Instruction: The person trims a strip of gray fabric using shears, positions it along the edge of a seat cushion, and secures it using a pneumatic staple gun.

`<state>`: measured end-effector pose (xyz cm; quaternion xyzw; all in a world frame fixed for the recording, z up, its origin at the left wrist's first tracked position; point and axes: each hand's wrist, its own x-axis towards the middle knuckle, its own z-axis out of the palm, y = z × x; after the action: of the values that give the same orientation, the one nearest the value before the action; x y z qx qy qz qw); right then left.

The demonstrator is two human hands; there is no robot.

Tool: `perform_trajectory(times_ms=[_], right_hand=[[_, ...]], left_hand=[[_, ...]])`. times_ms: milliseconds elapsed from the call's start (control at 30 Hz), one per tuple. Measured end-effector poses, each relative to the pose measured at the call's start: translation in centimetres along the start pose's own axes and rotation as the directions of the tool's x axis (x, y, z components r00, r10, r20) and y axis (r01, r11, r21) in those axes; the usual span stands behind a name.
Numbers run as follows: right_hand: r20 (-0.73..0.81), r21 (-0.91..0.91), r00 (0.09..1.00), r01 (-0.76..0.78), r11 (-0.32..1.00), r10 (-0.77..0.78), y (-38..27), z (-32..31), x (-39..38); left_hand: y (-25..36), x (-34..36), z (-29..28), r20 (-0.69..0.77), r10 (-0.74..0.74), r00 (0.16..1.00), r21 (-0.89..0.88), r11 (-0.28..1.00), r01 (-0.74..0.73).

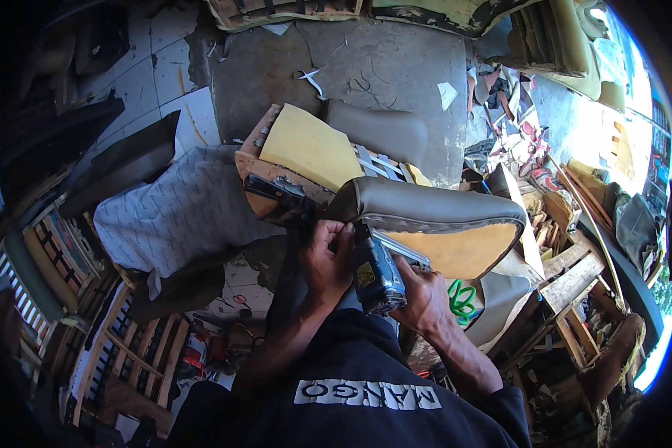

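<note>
My right hand (424,295) is wrapped round a blue staple gun (375,270), whose silvery magazine lies along the near side of a sofa armrest. Brown leatherette (425,200) covers the padded rim of this armrest, and a tan panel (455,248) shows on its side. At the armrest's left end, my left hand (328,261) has its thumb and fingers pinched together at the edge of the leatherette; the fingertips partly hide what they grip. Behind the armrest lies a wooden seat frame (255,134) with webbing and a yellow foam sheet (310,145).
A green coiled hose (461,299) hangs right of my right hand. Patterned white backing sheet (179,213) drapes at left, above slatted frames (138,351). Scrap wood (571,280) and fabric offcuts (511,123) crowd the right. Another padded brown piece (377,131) lies beyond the frame.
</note>
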<state>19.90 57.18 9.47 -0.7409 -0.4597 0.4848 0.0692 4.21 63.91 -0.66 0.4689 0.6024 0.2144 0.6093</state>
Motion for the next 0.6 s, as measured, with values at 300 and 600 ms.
perform_trajectory(times_ms=[300, 600], right_hand=[[0.003, -0.12, 1.0, -0.03, 0.992, 0.031, -0.2, 0.2, 0.5], [0.02, -0.122, 0.999, -0.035, 0.992, 0.038, -0.2, -0.3, 0.8]], left_hand=[[0.0, 0.1, -0.4, 0.102, -0.014, 0.995, 0.021, 1.0, 0.012], [2.4, -0.2, -2.6, 0.108, 0.086, 0.99, 0.288, 0.951, -0.114]])
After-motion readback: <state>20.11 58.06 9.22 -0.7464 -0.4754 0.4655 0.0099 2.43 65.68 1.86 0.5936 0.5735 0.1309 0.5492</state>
